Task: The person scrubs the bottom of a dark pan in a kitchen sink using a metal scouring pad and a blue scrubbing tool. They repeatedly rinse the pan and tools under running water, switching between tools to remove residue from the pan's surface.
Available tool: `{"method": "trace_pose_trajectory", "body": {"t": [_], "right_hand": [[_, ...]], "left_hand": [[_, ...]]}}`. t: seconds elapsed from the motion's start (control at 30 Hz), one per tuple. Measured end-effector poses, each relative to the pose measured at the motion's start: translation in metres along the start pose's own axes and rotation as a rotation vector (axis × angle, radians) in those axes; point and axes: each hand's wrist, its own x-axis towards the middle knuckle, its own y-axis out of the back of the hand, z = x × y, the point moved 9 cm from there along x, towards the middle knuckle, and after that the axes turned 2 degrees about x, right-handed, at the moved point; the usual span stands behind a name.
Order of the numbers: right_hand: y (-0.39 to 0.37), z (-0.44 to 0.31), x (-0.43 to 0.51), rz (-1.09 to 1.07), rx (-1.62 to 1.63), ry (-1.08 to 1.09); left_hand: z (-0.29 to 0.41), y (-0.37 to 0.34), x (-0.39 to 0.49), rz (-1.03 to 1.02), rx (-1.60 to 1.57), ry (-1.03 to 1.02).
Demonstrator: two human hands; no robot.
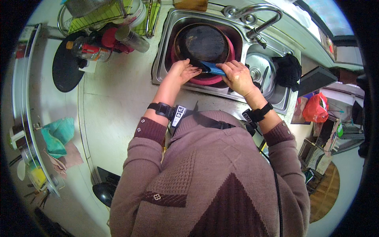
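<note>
A round pan [205,43] with a dark, worn surface lies over a pink basin [211,80] in the left bowl of the steel sink. My right hand [237,75] is closed around a blue and black handle [213,68] at the pan's near edge; wet patches shine on the back of this hand. At the handle's black end is my left hand [186,71], palm partly up, its fingers extended and its fingertips stained dark. Whether it grips the black part cannot be made out. Both wrists wear black straps.
The faucet [262,28] arches behind the right bowl, where a metal lid [259,68] lies. A black cloth [287,71] hangs over that bowl's edge. Left of the sink stand a dish rack [100,20], a clear bottle [94,53] and a grey cylindrical container [133,38].
</note>
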Motion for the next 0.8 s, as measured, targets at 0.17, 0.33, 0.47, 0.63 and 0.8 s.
{"method": "trace_pose_trajectory", "body": {"t": [0.17,0.33,0.47,0.63,0.8], "right_hand": [[-0.002,0.001,0.006,-0.009,0.027,-0.015],[-0.004,0.003,0.011,-0.053,0.058,-0.037],[-0.004,0.009,0.016,-0.114,0.056,-0.048],[0.0,0.01,0.023,-0.135,0.058,-0.02],[-0.001,0.006,0.025,-0.131,0.092,-0.028]], "left_hand": [[-0.006,-0.006,0.013,-0.033,-0.132,0.065],[-0.013,-0.013,0.02,-0.125,-0.191,0.131],[-0.02,-0.011,0.024,-0.084,-0.277,0.248],[-0.021,-0.011,0.024,-0.083,-0.297,0.253],[-0.022,-0.011,0.023,-0.081,-0.272,0.241]]}}
